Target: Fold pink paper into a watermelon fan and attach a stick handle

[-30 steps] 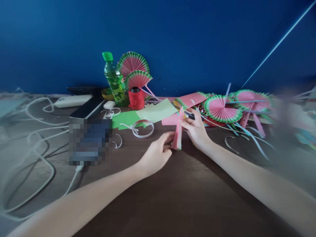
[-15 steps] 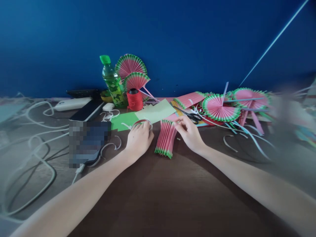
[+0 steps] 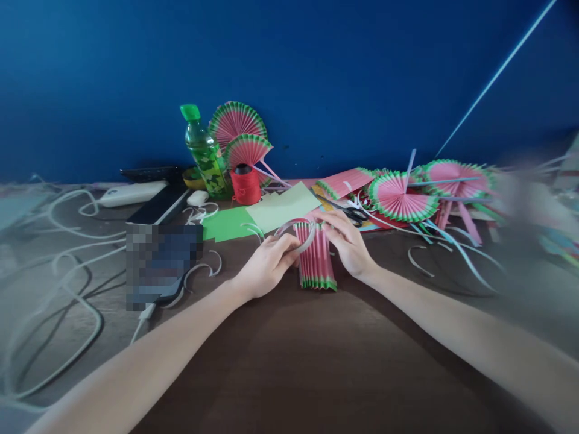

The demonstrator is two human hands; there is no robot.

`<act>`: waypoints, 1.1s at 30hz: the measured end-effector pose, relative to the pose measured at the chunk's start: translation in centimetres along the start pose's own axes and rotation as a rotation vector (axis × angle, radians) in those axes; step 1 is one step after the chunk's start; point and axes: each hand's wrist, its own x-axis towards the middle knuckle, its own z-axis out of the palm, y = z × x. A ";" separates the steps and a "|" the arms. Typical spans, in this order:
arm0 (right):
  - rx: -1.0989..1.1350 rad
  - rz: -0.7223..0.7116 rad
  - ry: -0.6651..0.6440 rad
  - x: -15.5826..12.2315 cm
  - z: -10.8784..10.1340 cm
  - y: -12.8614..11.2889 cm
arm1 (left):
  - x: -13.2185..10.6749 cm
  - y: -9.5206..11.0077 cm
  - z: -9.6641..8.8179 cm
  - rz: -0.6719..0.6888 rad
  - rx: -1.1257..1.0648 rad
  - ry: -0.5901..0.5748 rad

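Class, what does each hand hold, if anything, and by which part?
Left hand: the pale ring, by its near left rim. Right hand: at the top right of the pleated paper; grip unclear.

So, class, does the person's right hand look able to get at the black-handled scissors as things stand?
Probably yes. The right hand is at the pink-and-green pleated paper, close to the black-handled scissors, whose looped handles show just beyond the hand with nothing plainly covering them.
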 end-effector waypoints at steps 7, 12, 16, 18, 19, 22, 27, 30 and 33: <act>0.034 0.059 0.022 0.1 0.0 0.3 | 0.1 0.2 -0.3 0.012 -0.027 -0.029; 0.249 0.077 0.116 0.4 0.2 0.1 | 0.1 -0.1 -0.1 -0.073 -0.008 0.010; 0.258 0.129 0.121 0.5 0.1 -0.2 | 0.2 -0.4 0.2 -0.177 -0.015 0.065; 0.279 0.157 0.104 0.5 0.0 -0.4 | 0.3 -0.4 0.2 -0.227 0.023 0.099; 0.291 0.162 0.095 0.5 0.0 -0.4 | 0.3 -0.4 0.1 -0.247 0.053 0.115; 0.326 0.145 0.066 0.4 0.1 -0.6 | 0.4 -0.2 0.1 -0.286 0.144 0.155; 0.359 0.147 0.003 0.3 0.4 -0.9 | 0.4 -0.4 0.3 -0.302 0.197 0.180; 0.347 0.160 -0.005 0.2 0.5 -1.0 | 0.3 -0.5 0.5 -0.254 0.257 0.189; 0.328 0.182 0.004 0.2 0.5 -0.9 | 0.2 -0.6 0.8 -0.225 0.286 0.177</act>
